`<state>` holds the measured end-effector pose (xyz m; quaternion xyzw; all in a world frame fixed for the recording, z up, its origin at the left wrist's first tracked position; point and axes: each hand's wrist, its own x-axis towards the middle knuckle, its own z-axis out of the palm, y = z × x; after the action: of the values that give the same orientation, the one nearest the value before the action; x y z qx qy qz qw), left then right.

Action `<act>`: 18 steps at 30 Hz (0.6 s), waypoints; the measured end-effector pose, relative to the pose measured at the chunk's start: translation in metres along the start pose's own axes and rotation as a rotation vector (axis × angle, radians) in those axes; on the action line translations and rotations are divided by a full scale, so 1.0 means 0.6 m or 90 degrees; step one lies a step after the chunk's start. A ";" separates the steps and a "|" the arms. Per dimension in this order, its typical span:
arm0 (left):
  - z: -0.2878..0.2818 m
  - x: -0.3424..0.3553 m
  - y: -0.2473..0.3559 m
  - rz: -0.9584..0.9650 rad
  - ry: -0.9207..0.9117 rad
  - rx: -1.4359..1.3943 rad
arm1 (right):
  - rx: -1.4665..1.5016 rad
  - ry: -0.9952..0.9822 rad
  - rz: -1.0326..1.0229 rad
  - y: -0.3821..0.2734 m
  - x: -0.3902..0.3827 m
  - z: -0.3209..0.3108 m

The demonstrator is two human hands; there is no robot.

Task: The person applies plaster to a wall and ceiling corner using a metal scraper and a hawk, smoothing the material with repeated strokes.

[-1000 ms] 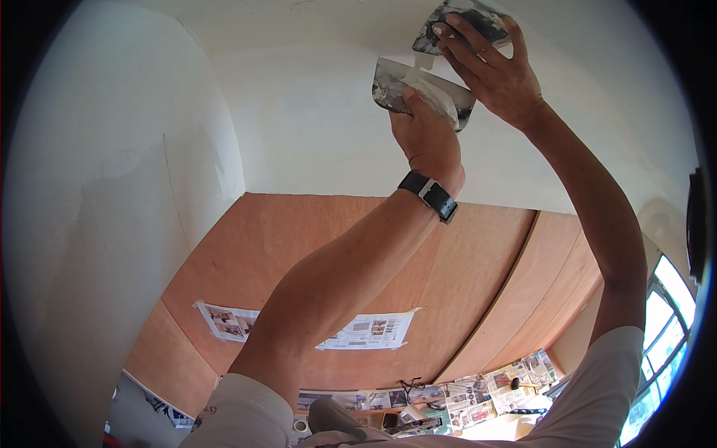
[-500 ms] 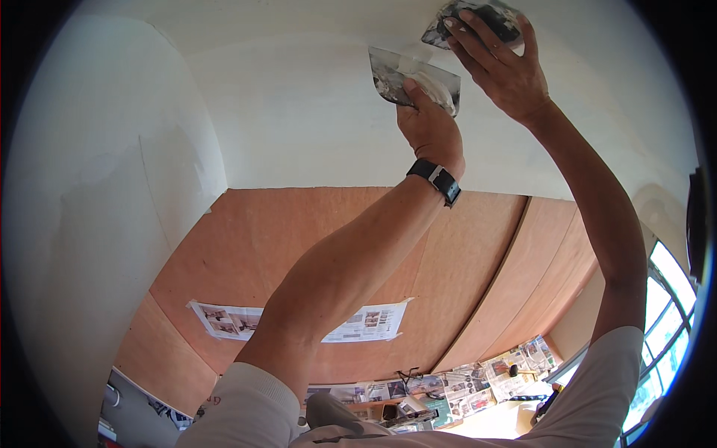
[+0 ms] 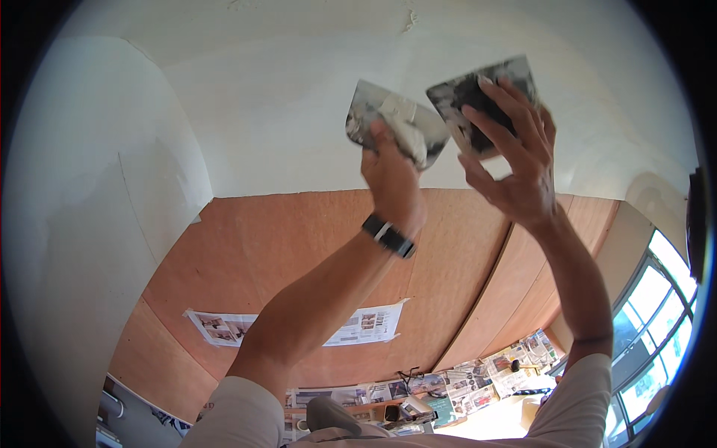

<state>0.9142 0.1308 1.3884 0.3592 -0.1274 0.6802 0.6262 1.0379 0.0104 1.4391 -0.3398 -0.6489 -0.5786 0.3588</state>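
In my left hand [image 3: 388, 172] is a flat metal scraper blade [image 3: 358, 104], smeared dark and loaded with a ridge of off-white paste [image 3: 414, 138], my thumb pressed on its face. My right hand [image 3: 515, 153] holds a second metal scraper [image 3: 459, 97], mottled grey and black, fingers spread over its face, just right of the first blade. Both blades are below the white ceiling [image 3: 299, 112], which shows a small rough patch of paste [image 3: 409, 21]. A dark watch [image 3: 388, 235] is on my left wrist.
A curved white wall [image 3: 82, 224] rises on the left. A plywood panel [image 3: 224, 261] carries a taped printed sheet [image 3: 224, 328]. Beyond are newspaper-covered surfaces with scattered small items [image 3: 485, 381] and a bright window [image 3: 653, 313] at the right.
My right hand and its scraper have come down from the top of the view, turning. My left hand and scraper have moved left and somewhat lower. A paste patch now shows overhead.
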 end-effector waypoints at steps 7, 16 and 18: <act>-0.159 -0.099 0.108 -0.156 0.119 0.013 | 0.918 0.018 0.581 -0.088 -0.113 0.044; -0.300 -0.209 0.235 -0.469 0.110 -0.133 | 1.676 0.111 0.998 -0.268 -0.268 0.122; -0.328 -0.229 0.265 -0.515 0.046 -0.118 | 1.766 0.080 1.002 -0.310 -0.276 0.127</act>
<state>0.6937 0.1201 1.2035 0.2985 -0.0149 0.3768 0.8767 0.9578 0.0636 1.1966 -0.0234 0.3045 -0.7420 -0.5968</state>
